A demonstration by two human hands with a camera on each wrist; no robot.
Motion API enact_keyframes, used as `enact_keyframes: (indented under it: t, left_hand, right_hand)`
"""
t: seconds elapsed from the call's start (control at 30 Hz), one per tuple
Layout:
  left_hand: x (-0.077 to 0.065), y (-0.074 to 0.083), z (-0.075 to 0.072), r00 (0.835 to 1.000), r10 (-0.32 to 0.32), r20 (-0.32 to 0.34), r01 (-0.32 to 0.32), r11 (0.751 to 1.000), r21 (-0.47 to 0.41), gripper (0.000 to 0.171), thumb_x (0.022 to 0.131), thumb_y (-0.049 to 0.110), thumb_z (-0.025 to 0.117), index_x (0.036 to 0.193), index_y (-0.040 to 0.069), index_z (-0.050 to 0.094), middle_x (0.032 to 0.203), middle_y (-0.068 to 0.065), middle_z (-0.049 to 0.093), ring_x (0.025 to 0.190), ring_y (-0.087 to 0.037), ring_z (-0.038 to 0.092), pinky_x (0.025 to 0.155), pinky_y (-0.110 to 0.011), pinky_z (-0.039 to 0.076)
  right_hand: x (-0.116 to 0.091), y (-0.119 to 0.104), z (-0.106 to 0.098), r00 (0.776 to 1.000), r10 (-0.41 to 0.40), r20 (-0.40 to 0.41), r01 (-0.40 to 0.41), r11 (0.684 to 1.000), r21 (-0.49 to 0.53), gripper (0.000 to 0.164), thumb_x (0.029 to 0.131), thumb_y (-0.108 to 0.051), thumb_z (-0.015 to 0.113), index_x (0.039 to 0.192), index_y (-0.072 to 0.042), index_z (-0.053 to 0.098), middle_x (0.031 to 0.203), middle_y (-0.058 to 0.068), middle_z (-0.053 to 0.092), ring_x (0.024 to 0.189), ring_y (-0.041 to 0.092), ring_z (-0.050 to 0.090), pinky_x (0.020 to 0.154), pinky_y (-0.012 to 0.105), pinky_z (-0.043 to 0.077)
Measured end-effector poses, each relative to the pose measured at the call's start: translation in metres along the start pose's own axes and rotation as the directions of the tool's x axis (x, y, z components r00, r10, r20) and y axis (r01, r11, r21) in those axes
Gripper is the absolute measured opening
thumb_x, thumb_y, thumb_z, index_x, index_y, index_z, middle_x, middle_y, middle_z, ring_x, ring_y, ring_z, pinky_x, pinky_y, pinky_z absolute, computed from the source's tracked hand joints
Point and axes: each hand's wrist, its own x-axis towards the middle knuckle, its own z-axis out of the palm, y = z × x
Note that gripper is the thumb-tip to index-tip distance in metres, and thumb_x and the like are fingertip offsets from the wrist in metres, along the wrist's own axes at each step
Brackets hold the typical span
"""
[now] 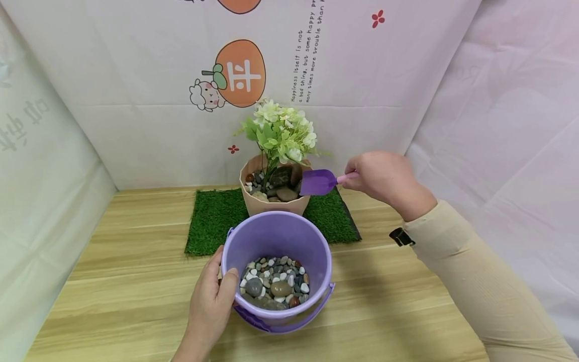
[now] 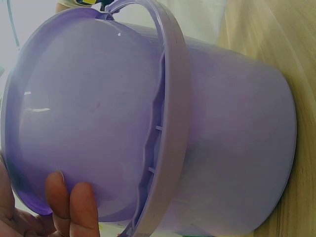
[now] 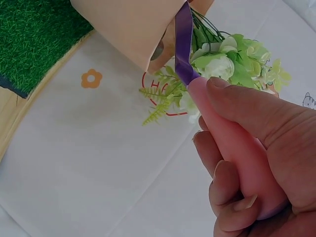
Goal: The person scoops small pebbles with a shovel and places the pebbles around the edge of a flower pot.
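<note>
My right hand point(image 1: 384, 178) grips the pink handle of a small toy shovel point(image 1: 318, 182). Its purple blade, with no stones on it, reaches the right rim of a peach flowerpot point(image 1: 276, 206). In the right wrist view, the fingers wrap round the handle point(image 3: 232, 143), thumb near the blade. Dark and pale stones point(image 1: 286, 193) lie in the pot around the stems of white-green flowers point(image 1: 285, 130). My left hand point(image 1: 210, 296) holds a purple bucket point(image 1: 276, 226) by its left rim. Mixed pebbles point(image 1: 280, 288) cover the bucket's bottom.
The pot stands on a green grass mat point(image 1: 212, 221) at the back of the wooden table point(image 1: 135, 281). Printed white cloth point(image 1: 158, 141) hangs behind and at both sides. The bucket's carrying handle point(image 1: 289, 329) hangs down at its front.
</note>
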Motion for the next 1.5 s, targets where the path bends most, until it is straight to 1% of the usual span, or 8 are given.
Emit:
enact_keyframes:
  t: [0.4, 0.57, 0.7, 0.87, 1.0, 1.1, 1.27, 1.5]
  left_hand:
    - [-0.002, -0.001, 0.0, 1.0, -0.014, 0.006, 0.014, 1.0, 0.004, 0.053, 0.108, 0.02, 0.048, 0.157, 0.002, 0.042, 0.167, -0.016, 0.036, 0.152, -0.037, 0.036, 0.123, -0.052, 0.036]
    - [-0.003, -0.002, 0.0, 1.0, -0.019, 0.011, 0.019, 1.0, 0.004, 0.054, 0.109, 0.021, 0.047, 0.158, 0.001, 0.041, 0.167, -0.017, 0.035, 0.153, -0.038, 0.035, 0.124, -0.055, 0.034]
    - [-0.004, -0.002, 0.0, 1.0, -0.023, 0.015, 0.023, 1.0, 0.005, 0.054, 0.109, 0.022, 0.047, 0.159, 0.001, 0.04, 0.167, -0.016, 0.035, 0.153, -0.037, 0.036, 0.123, -0.053, 0.036]
    - [-0.004, -0.002, 0.0, 1.0, -0.021, 0.015, 0.021, 1.0, 0.004, 0.055, 0.109, 0.022, 0.047, 0.159, 0.001, 0.039, 0.167, -0.017, 0.035, 0.152, -0.037, 0.037, 0.122, -0.05, 0.038]
    - [-0.003, -0.002, 0.0, 1.0, -0.009, 0.013, 0.009, 1.0, -0.001, 0.054, 0.108, 0.02, 0.047, 0.158, 0.001, 0.04, 0.167, -0.017, 0.036, 0.151, -0.038, 0.038, 0.119, -0.049, 0.041]
    - [-0.001, -0.002, 0.0, 1.0, -0.001, 0.01, 0.002, 1.0, -0.007, 0.054, 0.108, 0.02, 0.047, 0.158, 0.001, 0.04, 0.167, -0.017, 0.036, 0.151, -0.037, 0.038, 0.12, -0.05, 0.04]
    - [0.001, -0.002, 0.0, 1.0, -0.001, 0.006, 0.001, 1.0, -0.015, 0.053, 0.108, 0.021, 0.047, 0.158, 0.002, 0.041, 0.167, -0.015, 0.036, 0.153, -0.036, 0.036, 0.124, -0.052, 0.035]
    - [0.002, -0.002, 0.001, 1.0, -0.008, 0.001, 0.008, 1.0, -0.01, 0.054, 0.108, 0.019, 0.048, 0.158, 0.002, 0.041, 0.167, -0.015, 0.036, 0.153, -0.035, 0.036, 0.125, -0.052, 0.034]
  right_hand:
    - [-0.001, 0.0, 0.003, 1.0, 0.003, 0.003, -0.003, 1.0, -0.006, 0.024, 0.097, -0.05, 0.07, 0.092, -0.029, 0.081, 0.078, -0.009, 0.073, 0.067, 0.018, 0.063, 0.047, 0.038, 0.044]
    - [-0.002, 0.001, 0.007, 1.0, -0.003, -0.009, 0.003, 1.0, 0.013, 0.024, 0.097, -0.049, 0.071, 0.097, -0.028, 0.082, 0.083, -0.007, 0.076, 0.07, 0.017, 0.065, 0.048, 0.038, 0.046]
    - [-0.003, 0.002, 0.01, 1.0, -0.007, -0.03, 0.008, 1.0, 0.023, 0.026, 0.096, -0.049, 0.072, 0.101, -0.025, 0.082, 0.089, -0.004, 0.079, 0.074, 0.019, 0.069, 0.049, 0.039, 0.048]
    - [-0.006, 0.004, 0.012, 0.998, -0.022, -0.055, 0.023, 0.999, 0.034, 0.028, 0.096, -0.047, 0.073, 0.102, -0.021, 0.082, 0.093, -0.001, 0.08, 0.078, 0.02, 0.071, 0.052, 0.041, 0.052]
    - [-0.008, 0.003, 0.01, 0.998, -0.031, -0.051, 0.033, 0.998, 0.051, 0.029, 0.097, -0.046, 0.072, 0.103, -0.02, 0.082, 0.093, -0.001, 0.079, 0.078, 0.019, 0.071, 0.057, 0.042, 0.054]
    - [-0.011, 0.002, 0.008, 0.998, -0.036, -0.054, 0.039, 0.997, 0.066, 0.03, 0.098, -0.048, 0.071, 0.103, -0.021, 0.082, 0.094, -0.002, 0.079, 0.078, 0.018, 0.071, 0.058, 0.042, 0.055]
    - [-0.016, -0.002, 0.007, 0.995, -0.065, -0.08, 0.071, 0.994, 0.088, 0.029, 0.098, -0.05, 0.07, 0.102, -0.023, 0.082, 0.092, -0.004, 0.079, 0.075, 0.016, 0.069, 0.056, 0.04, 0.054]
    - [-0.022, -0.01, 0.007, 0.99, -0.107, -0.096, 0.12, 0.982, 0.144, 0.025, 0.096, -0.049, 0.073, 0.093, -0.025, 0.081, 0.077, -0.01, 0.073, 0.064, 0.011, 0.059, 0.053, 0.032, 0.047]
